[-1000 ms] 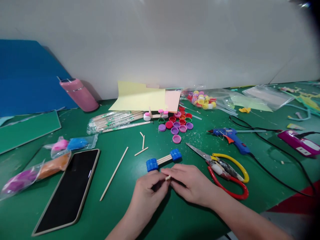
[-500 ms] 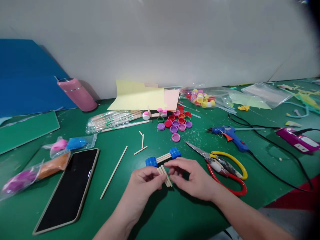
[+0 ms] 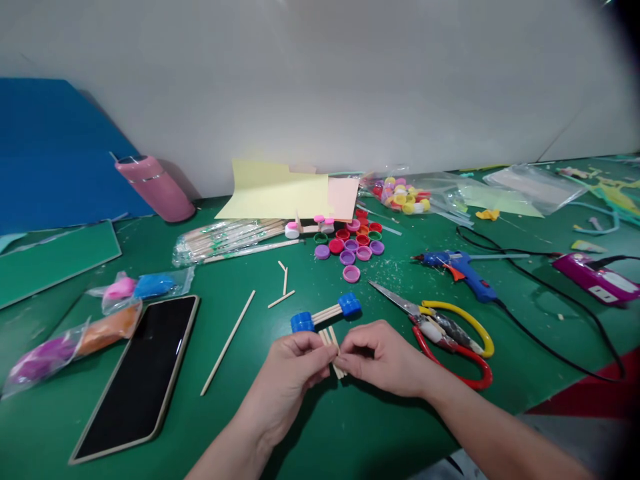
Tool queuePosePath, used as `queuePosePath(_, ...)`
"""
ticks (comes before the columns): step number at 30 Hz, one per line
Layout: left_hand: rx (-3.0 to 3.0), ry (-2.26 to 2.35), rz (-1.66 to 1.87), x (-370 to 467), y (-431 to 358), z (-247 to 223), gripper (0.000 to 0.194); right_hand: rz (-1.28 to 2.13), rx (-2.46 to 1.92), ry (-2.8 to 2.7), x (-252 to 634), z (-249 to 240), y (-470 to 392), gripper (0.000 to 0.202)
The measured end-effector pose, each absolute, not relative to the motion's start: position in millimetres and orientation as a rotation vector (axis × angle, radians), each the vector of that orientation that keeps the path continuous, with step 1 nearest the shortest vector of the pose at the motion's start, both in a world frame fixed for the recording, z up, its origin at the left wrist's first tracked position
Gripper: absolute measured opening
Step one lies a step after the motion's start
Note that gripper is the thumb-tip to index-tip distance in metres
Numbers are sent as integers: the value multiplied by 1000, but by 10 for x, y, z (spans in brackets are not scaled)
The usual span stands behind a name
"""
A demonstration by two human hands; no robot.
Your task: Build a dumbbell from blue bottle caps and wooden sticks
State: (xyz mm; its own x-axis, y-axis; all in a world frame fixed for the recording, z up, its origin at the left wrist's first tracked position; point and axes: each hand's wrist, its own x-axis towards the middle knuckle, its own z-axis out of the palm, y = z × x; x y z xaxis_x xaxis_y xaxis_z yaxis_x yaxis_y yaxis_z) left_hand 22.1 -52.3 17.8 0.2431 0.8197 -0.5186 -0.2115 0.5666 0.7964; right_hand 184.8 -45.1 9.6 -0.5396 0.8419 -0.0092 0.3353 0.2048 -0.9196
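Several short wooden sticks [image 3: 326, 335] lie side by side between my hands. My left hand [image 3: 295, 370] pinches them between thumb and fingers. My right hand [image 3: 383, 357] has its thumb and fingertips closed on the right edge of the same bundle; its lower fingers are curled. Just beyond lies a piece made of wooden sticks [image 3: 327, 314] joining blue bottle caps [image 3: 302, 323] at both ends. To the left rest a long wooden stick [image 3: 228, 343] and some short cut sticks [image 3: 281, 299].
Scissors [image 3: 435, 327] with red and yellow handles lie beside my right hand, a blue glue gun [image 3: 460, 272] with its cord beyond. Colored caps [image 3: 351, 273] cluster behind. A phone [image 3: 135, 380], bagged clay [image 3: 107, 331], bagged sticks [image 3: 230, 241] and a pink bottle [image 3: 155, 189] are left.
My right hand has moved left and closed its fingertips on the stick bundle, where it was apart before. The left hand's grip stays, with the thumb shifted slightly.
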Motion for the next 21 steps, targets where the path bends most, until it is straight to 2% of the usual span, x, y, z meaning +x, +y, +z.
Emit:
queuePosePath(8,702,1139,757,247,-527,187,18,1458,-1091,-1949,1870,89,-435,25)
queuePosePath(15,1314,1235,876,243,-519,155,8,938,-1080,-2175,1872,74,-425,9)
queuePosePath(21,1605,1306,826,228,-528,56,11,772,-1099,-2297,1874,-7,-437,12)
